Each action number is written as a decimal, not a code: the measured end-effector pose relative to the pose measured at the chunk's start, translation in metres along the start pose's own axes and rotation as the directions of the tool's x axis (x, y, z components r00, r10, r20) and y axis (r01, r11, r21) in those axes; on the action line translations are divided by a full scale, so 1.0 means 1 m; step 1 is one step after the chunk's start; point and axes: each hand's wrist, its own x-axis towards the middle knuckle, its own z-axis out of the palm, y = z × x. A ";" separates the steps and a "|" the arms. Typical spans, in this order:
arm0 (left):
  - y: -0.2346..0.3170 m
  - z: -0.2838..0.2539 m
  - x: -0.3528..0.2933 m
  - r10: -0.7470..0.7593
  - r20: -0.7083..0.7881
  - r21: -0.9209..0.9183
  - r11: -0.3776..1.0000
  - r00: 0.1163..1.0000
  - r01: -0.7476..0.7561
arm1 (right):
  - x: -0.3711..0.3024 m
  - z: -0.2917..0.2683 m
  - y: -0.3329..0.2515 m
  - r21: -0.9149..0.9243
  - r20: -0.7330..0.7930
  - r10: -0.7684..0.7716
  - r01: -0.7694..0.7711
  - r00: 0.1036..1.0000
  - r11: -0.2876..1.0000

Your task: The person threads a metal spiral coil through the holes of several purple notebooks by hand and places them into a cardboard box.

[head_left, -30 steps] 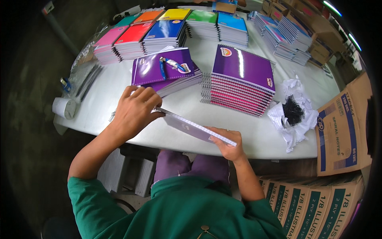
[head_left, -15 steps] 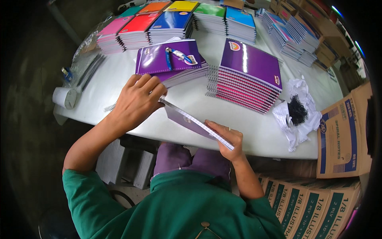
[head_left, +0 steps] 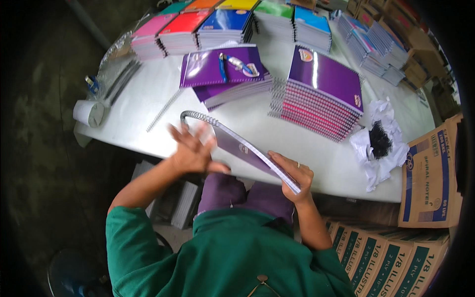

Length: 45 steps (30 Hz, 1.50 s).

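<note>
So the spiral notebook [head_left: 242, 146] is up in the air between the two hands, over the near edge of the counter [head_left: 141, 136]. The right hand [head_left: 297, 175] has it, fingers pinching the lower-right end, and I'd guess that grip is at the far end so the sheets stay squared up and the other end stays free. Left hand [head_left: 195, 151] is motion-blurred, fingers spread with the thumb out toward the right, just below the wire coil [head_left: 198, 115]; can't tell if a fingertip touches it. Long axis of the notebook runs on a slant, from just above and right of the left fingers down to the right fingers. It's tipped on edge, white page edge up, the purplish cover on the side toward the left fingers. The coil sticks out of the upper-left end, arches over and hooks down toward the left fingertips. A loose coil [head_left: 164, 110] lies beyond the left fingers, likely left there for easy reach. Blue-handled pliers [head_left: 222, 68] sit farther out, on a skewed purple notebook pile [head_left: 198, 74], probably parked up top so they're easy to grab. Beyond the right fingers there's a neater purple notebook stack [head_left: 324, 79], spiral edges showing.
</note>
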 end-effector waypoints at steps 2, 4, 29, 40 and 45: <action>-0.016 0.002 0.007 -0.196 -0.143 0.085 0.974 0.970 0.210 | 0.004 0.006 -0.010 0.010 0.034 -0.054 0.054 0.998 0.998; -0.004 0.027 -0.001 -0.434 -0.144 -0.142 0.899 0.890 0.415 | 0.003 0.014 -0.012 0.025 0.030 -0.076 0.076 0.997 0.997; -0.014 -0.010 0.027 -0.285 -0.318 -0.124 0.958 0.904 0.258 | 0.007 0.021 -0.012 0.101 0.067 -0.108 0.101 0.992 0.990; -0.027 -0.018 0.048 -0.331 0.071 -0.290 0.896 0.941 0.337 | 0.026 0.022 -0.021 0.271 0.025 0.192 -0.192 0.981 0.943; -0.023 -0.003 0.056 -0.380 -0.107 -0.293 0.895 0.919 0.336 | 0.015 0.017 -0.014 0.183 0.144 0.227 -0.251 0.963 0.951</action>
